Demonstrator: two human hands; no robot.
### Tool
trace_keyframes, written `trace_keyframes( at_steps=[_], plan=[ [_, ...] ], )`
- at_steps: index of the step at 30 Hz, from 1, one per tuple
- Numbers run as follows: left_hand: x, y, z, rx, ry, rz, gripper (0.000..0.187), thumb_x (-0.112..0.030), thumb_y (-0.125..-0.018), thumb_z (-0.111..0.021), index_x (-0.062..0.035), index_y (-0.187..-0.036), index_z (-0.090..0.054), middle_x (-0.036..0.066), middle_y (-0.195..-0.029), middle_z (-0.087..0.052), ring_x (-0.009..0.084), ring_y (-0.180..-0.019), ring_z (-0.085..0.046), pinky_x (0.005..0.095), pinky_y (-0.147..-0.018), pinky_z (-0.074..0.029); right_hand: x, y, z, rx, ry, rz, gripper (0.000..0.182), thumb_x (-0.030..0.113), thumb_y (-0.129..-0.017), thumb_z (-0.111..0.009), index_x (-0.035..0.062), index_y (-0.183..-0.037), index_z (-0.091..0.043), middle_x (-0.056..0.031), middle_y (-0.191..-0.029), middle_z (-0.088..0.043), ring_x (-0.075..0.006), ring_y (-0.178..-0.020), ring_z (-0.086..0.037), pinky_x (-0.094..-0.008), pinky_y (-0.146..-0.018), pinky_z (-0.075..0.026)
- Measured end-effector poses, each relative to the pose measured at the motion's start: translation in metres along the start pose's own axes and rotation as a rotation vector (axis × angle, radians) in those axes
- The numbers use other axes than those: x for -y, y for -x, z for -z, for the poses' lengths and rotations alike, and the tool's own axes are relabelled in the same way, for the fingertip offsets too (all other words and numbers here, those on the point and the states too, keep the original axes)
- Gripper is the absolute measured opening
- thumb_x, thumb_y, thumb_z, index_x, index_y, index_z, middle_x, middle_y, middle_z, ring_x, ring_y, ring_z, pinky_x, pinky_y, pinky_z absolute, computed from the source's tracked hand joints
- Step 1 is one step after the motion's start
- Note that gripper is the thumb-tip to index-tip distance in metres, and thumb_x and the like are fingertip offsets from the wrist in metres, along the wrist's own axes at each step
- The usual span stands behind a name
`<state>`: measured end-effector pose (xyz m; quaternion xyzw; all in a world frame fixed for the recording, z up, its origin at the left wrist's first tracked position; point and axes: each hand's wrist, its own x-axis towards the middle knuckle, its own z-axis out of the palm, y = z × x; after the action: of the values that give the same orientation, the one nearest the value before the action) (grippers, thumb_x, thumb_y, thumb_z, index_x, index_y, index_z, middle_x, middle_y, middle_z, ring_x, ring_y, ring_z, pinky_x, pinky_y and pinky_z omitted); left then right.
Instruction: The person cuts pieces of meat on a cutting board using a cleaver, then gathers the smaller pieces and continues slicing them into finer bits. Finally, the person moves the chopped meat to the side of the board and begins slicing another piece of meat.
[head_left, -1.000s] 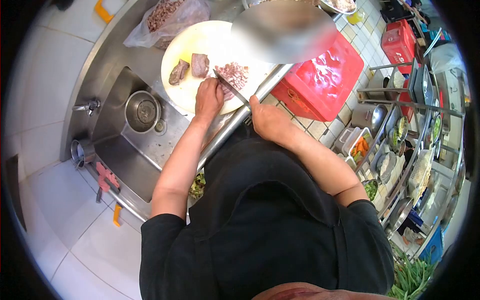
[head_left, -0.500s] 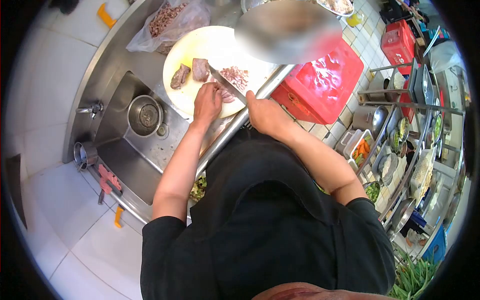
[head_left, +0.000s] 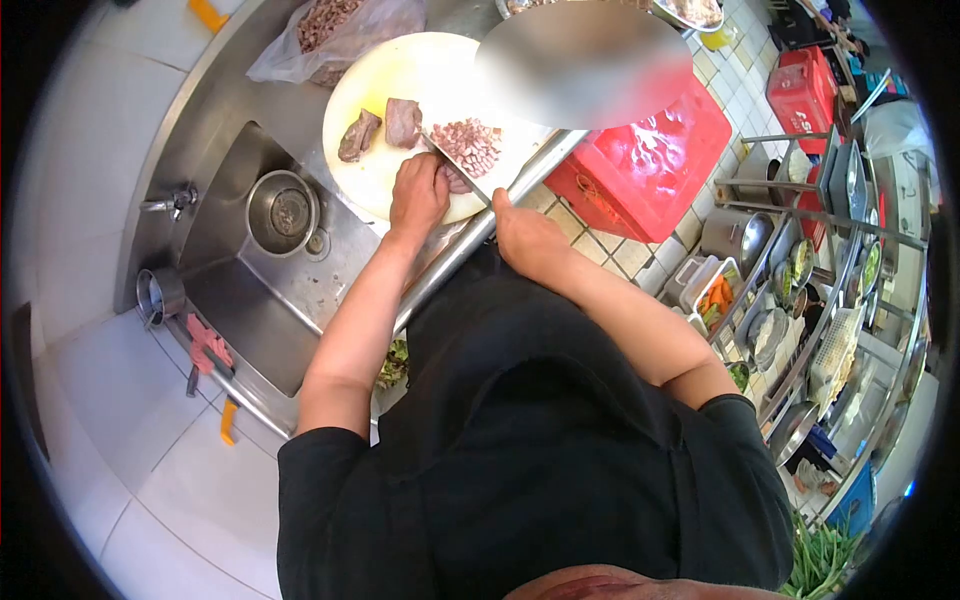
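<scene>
My right hand [head_left: 528,238] is closed round the handle of a kitchen knife [head_left: 462,172], whose blade reaches over the round cutting board [head_left: 350,85]. With curled fingers my left hand [head_left: 418,197] presses on a piece of sliced meat [head_left: 456,182] beside the blade; the fingertips are partly hidden. Small diced meat [head_left: 468,143] lies in a heap on the far side of the blade. Two larger items rest further left on the board: a thick chunk of meat [head_left: 403,122] and a darker chunk [head_left: 359,136].
Left of the board is a steel sink [head_left: 245,330] with a round strainer [head_left: 283,213] and a tap [head_left: 175,202]. A plastic bag of chopped meat [head_left: 340,40] lies behind. To the right stand a red crate [head_left: 640,175] and a metal rack [head_left: 820,210] with pans and vegetables.
The diced heap beside the blade looks larger and more spread out. My left hand still presses the meat, and the knife stays in my right hand. The whole view has shifted slightly.
</scene>
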<state>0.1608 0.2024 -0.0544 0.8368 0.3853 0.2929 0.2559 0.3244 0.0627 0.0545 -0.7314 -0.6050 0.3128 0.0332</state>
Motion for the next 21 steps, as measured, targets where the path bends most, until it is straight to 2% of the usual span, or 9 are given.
trace_keyframes(
  at_steps=[2,4,6,8,10,12,14,17,21],
  plan=[
    [-0.001,-0.002,0.003,0.006,-0.006,0.005,0.015,-0.007,-0.095,-0.064,0.0005,-0.108,-0.066,0.021,-0.106,-0.068,0.0414,-0.104,-0.063,0.0501,-0.092,-0.052,-0.006,-0.007,-0.004,-0.068,-0.033,0.079,0.024,0.006,-0.101,-0.047,-0.0078,-0.12,-0.048,-0.0311,-0.086,-0.072,-0.0498,-0.084,-0.072,-0.0608,-0.077,-0.055],
    [-0.001,-0.003,0.006,0.009,-0.018,-0.002,0.015,-0.006,-0.096,-0.064,0.0005,-0.109,-0.067,0.021,-0.106,-0.069,0.0414,-0.103,-0.065,0.0491,-0.091,-0.052,-0.008,-0.017,0.004,-0.063,-0.02,0.06,0.022,0.006,-0.101,-0.045,-0.0072,-0.118,-0.049,-0.0314,-0.087,-0.072,-0.0499,-0.085,-0.072,-0.0603,-0.078,-0.056],
    [0.001,-0.003,0.01,0.0,0.074,0.148,0.017,-0.008,-0.097,-0.062,0.0014,-0.11,-0.067,0.022,-0.111,-0.068,0.0423,-0.108,-0.064,0.0498,-0.095,-0.052,-0.009,-0.02,0.014,-0.054,-0.009,0.043,0.02,0.006,-0.101,-0.044,-0.0065,-0.116,-0.049,-0.0316,-0.088,-0.072,-0.0499,-0.086,-0.072,-0.0598,-0.079,-0.056],
    [0.002,-0.01,0.017,-0.034,0.042,0.182,0.021,-0.009,-0.099,-0.061,0.0018,-0.116,-0.068,0.024,-0.114,-0.069,0.043,-0.109,-0.065,0.0487,-0.096,-0.053,-0.008,0.0,0.024,-0.072,-0.076,0.035,0.021,0.005,-0.099,-0.046,-0.0063,-0.116,-0.048,-0.0331,-0.087,-0.071,-0.0511,-0.086,-0.071,-0.061,-0.079,-0.055],
    [0.007,-0.025,0.017,-0.073,-0.022,0.118,0.023,-0.008,-0.099,-0.062,-0.0003,-0.119,-0.071,0.022,-0.111,-0.07,0.0399,-0.102,-0.069,0.0468,-0.09,-0.055,-0.01,0.011,0.028,-0.106,-0.111,0.023,0.02,0.008,-0.101,-0.049,-0.0058,-0.116,-0.048,-0.034,-0.087,-0.07,-0.0526,-0.086,-0.07,-0.0625,-0.08,-0.053],
    [0.008,-0.036,0.017,-0.039,-0.057,0.089,0.027,-0.006,-0.098,-0.061,-0.0004,-0.122,-0.072,0.022,-0.11,-0.069,0.0412,-0.101,-0.068,0.0482,-0.091,-0.055,-0.012,0.016,0.031,-0.155,-0.14,-0.021,0.023,0.012,-0.104,-0.049,-0.0058,-0.118,-0.048,-0.0337,-0.088,-0.071,-0.0526,-0.088,-0.07,-0.0634,-0.082,-0.052],
    [0.007,-0.044,0.016,0.065,-0.206,0.093,0.026,-0.003,-0.096,-0.059,0.0003,-0.118,-0.074,0.022,-0.108,-0.069,0.0418,-0.101,-0.067,0.049,-0.092,-0.055,-0.016,0.016,0.028,-0.147,-0.147,-0.033,0.024,0.014,-0.105,-0.049,-0.0059,-0.119,-0.047,-0.0335,-0.088,-0.071,-0.0526,-0.088,-0.07,-0.0638,-0.083,-0.052],
    [0.003,-0.041,0.013,0.06,-0.313,0.058,0.025,-0.001,-0.095,-0.059,0.0006,-0.114,-0.075,0.021,-0.106,-0.068,0.0417,-0.101,-0.067,0.0486,-0.094,-0.054,-0.017,0.017,0.029,-0.137,-0.154,-0.038,0.026,0.016,-0.106,-0.05,-0.0057,-0.121,-0.047,-0.0334,-0.088,-0.071,-0.0527,-0.089,-0.07,-0.0643,-0.084,-0.051],
    [0.016,-0.025,0.018,0.057,-0.271,-0.034,0.024,0.0,-0.094,-0.059,0.001,-0.111,-0.075,0.022,-0.109,-0.069,0.0406,-0.104,-0.067,0.0476,-0.095,-0.054,-0.013,0.026,0.033,-0.162,-0.136,-0.006,0.026,0.016,-0.107,-0.05,-0.0051,-0.121,-0.046,-0.0336,-0.088,-0.071,-0.0534,-0.089,-0.069,-0.0649,-0.084,-0.051]
  ],
)
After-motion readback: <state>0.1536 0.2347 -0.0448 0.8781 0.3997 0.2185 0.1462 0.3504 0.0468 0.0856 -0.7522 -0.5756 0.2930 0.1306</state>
